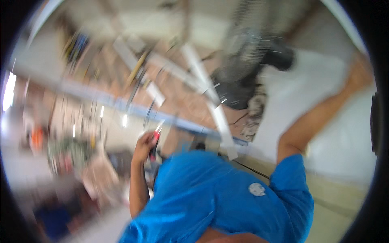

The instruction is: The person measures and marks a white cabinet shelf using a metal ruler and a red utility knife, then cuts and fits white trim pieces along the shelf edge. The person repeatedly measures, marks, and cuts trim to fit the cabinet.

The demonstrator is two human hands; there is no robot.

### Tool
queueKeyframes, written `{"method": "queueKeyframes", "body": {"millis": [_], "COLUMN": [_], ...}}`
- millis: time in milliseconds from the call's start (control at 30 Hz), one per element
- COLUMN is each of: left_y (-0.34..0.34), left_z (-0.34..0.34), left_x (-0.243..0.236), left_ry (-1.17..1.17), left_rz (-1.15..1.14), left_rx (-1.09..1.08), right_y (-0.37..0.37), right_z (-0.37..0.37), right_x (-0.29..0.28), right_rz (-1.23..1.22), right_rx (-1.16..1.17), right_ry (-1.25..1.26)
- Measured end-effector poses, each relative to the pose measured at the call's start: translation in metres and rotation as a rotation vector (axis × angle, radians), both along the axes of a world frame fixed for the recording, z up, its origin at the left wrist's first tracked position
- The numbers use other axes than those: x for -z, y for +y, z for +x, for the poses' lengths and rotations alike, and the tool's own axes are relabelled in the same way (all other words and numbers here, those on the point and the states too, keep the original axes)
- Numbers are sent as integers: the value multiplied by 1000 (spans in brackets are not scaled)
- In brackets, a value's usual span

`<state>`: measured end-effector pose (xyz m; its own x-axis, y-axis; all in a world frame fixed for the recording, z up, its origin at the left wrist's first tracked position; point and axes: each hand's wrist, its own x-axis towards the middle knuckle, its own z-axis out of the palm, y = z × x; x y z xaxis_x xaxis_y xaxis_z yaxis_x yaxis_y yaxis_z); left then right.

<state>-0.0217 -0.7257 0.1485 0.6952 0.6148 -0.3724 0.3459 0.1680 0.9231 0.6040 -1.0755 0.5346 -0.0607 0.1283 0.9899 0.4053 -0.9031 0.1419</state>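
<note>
My left hand point(143, 146) is closed round a small red-and-black handled tool point(155, 139) with a pale, thin tip pointing up. Blur hides its exact kind. It is held in front of the near edge of a brown worktable point(178, 97). Far to the right, my right arm stretches out over a large white sheet point(312, 89). My right hand point(359, 75) is at the sheet's outer side, close to the picture's rim. Its fingers are smeared by motion, so I cannot make out whether they touch or grip anything.
Long white strips point(198, 67) lie across the worktable, one jutting past its near edge. A yellow bar-like tool point(137, 67) lies among them. A black-based object with a grey wire cage point(243, 52) stands beside the sheet. Blurred clutter point(69, 154) fills the left side.
</note>
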Motion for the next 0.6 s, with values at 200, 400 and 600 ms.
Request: {"method": "queueKeyframes", "body": {"millis": [200, 400, 600], "left_y": [44, -35, -152], "left_z": [147, 298, 400], "left_x": [-215, -427, -535], "left_ry": [-424, -820, -1116], "left_rz": [402, 1306, 1857], "left_rx": [373, 456, 485], "right_y": [28, 38, 40], "right_z": [-142, -182, -155], "right_x": [43, 23, -7], "right_rz": [522, 627, 725], "right_rx": [-727, -884, -873], "right_ry": [23, 186, 262]}}
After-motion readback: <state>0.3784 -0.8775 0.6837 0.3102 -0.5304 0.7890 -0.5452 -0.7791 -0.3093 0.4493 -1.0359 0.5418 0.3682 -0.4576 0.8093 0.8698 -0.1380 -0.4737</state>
